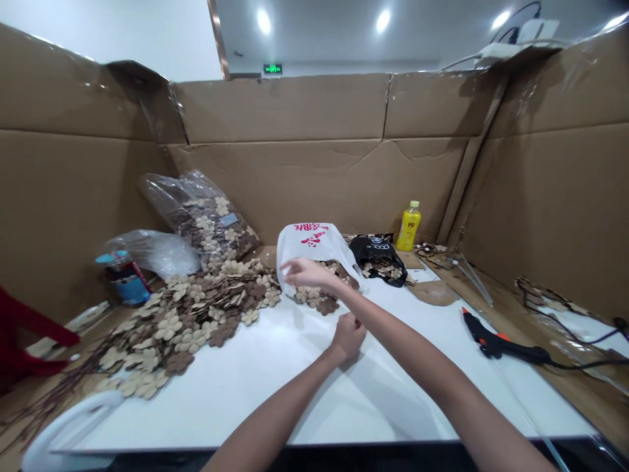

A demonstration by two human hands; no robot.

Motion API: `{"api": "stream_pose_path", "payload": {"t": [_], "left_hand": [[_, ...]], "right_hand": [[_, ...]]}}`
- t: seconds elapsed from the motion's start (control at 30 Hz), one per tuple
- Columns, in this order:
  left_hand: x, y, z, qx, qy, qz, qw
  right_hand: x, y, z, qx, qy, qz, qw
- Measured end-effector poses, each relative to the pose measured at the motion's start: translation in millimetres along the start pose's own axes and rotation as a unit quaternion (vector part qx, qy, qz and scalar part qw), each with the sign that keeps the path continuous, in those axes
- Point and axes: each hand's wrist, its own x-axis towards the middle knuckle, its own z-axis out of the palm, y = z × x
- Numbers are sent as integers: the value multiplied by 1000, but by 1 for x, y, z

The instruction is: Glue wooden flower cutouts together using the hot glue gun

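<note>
White bag (289, 248), mid-frame, may spill flowers (327, 305) if my half-open, seemingly empty right hand (310, 273) snags it; left hand (346, 338) curled shut, contents unclear.

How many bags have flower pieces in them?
3: the clear bag at the back left, the white bag in the middle, by the right hand, and the black bag just right of it. More could be hidden behind these.

A glue gun (511, 347) and heaped flower cutouts (216, 308) suggest a craft workshop.
</note>
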Motion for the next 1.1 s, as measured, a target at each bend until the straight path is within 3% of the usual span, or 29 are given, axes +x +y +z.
{"api": "stream_pose_path", "payload": {"t": [0.13,0.27,0.43,0.57,0.73,0.9,1.0,1.1], "left_hand": [[0,-2,2,106,-66,63,990],[-4,3,-1,132,-169,137,967],[-5,8,-5,154,-193,156,956],[-2,8,-5,140,-225,136,955],[1,11,-4,80,-169,76,980],[6,15,-4,-49,-105,-11,993],[11,14,-5,-125,-80,-53,987],[14,11,-6,-143,-81,-45,985]], "right_hand": [[-58,55,-19,-133,-11,30,991],[-80,91,-14,-158,59,48,985],[-75,99,-8,-114,96,59,987],[-87,100,-19,-62,101,78,990],[-122,97,-53,94,123,108,982],[-155,86,-86,145,168,148,964],[-168,81,-85,175,130,159,963],[-178,75,-75,169,108,165,966]]}}
